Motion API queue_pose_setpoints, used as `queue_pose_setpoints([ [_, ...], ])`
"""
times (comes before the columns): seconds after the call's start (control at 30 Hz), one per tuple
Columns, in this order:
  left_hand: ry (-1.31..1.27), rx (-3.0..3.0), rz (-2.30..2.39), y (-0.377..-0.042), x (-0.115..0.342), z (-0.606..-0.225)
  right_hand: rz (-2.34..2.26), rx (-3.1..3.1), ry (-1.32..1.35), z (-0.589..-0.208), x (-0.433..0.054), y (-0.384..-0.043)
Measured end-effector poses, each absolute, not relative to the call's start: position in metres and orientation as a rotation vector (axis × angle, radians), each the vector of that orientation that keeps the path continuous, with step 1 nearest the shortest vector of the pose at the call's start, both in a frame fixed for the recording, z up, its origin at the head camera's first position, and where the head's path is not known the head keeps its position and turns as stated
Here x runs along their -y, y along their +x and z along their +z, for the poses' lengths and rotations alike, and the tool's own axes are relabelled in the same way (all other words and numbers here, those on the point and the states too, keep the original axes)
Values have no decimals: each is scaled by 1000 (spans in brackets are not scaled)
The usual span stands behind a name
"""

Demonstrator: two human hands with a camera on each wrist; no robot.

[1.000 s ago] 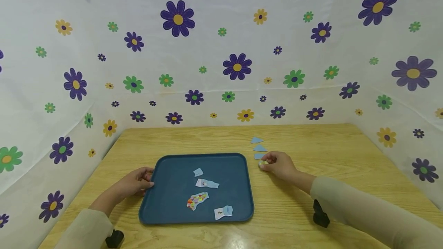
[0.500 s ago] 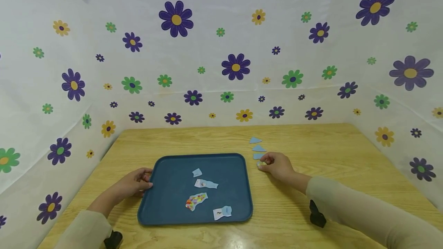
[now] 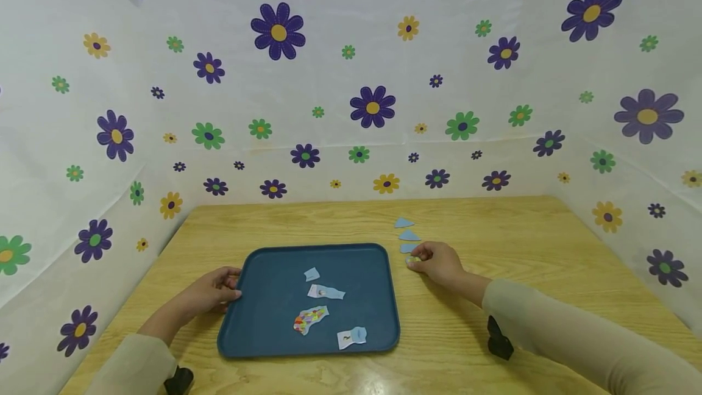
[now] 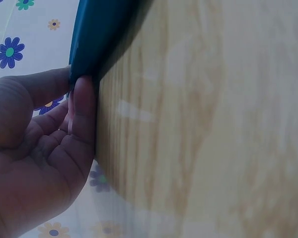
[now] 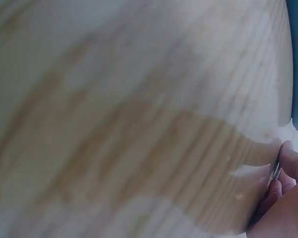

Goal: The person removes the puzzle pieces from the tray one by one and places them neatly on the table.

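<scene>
At the left edge of a dark blue tray (image 3: 269, 303), my left hand (image 3: 205, 294) grips the rim; in the left wrist view the thumb lies at the tray's edge (image 4: 87, 44) with the fingers against its underside. Right of the tray, my right hand (image 3: 441, 264) pinches a small multicoloured card piece (image 3: 412, 259) low over the table, its far part hidden by the fingers. Just beyond it lie three pale blue pieces in a row, the nearest a blue piece (image 3: 407, 249) close to the fingertips, then two pointed ones (image 3: 409, 235).
Several cut pieces lie apart on the tray: a small pale piece (image 3: 312, 274), a long blue-and-white piece (image 3: 326, 291), a colourful patchwork piece (image 3: 311, 319) and a white-and-blue piece (image 3: 351, 337). Flower-printed sheeting (image 3: 329, 66) encloses the wooden table (image 3: 493, 224) at the back and sides.
The head view has shifted slightly. My right fingers still pinch the multicoloured piece in nearly the same place, and my left hand has stayed on the tray rim.
</scene>
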State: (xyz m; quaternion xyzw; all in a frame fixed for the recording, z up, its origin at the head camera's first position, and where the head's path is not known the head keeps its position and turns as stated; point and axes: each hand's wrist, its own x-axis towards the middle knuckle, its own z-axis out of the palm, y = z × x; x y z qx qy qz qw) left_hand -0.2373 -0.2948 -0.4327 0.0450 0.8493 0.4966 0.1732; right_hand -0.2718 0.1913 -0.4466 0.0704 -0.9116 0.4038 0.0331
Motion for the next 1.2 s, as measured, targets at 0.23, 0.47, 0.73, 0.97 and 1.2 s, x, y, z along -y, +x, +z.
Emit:
queue_pose_setpoints([
  [0.23,120,-2406,1409,-236,295,-431,1239,2813,210,-444,-190,-271],
  [0.47,130,-2389,1432,-236,296,-430,1277,2819,208,-439,-189,-270],
  [0.73,119,-2404,1418,-236,294,-430,1511,2805,131,-429,-192,-270],
  [0.97,116,-2402,1422,-237,295,-432,1620,2783,173,-424,-192,-271],
  [1.2,124,-2391,1434,-237,295,-431,1692,2740,250,-418,-180,-262],
])
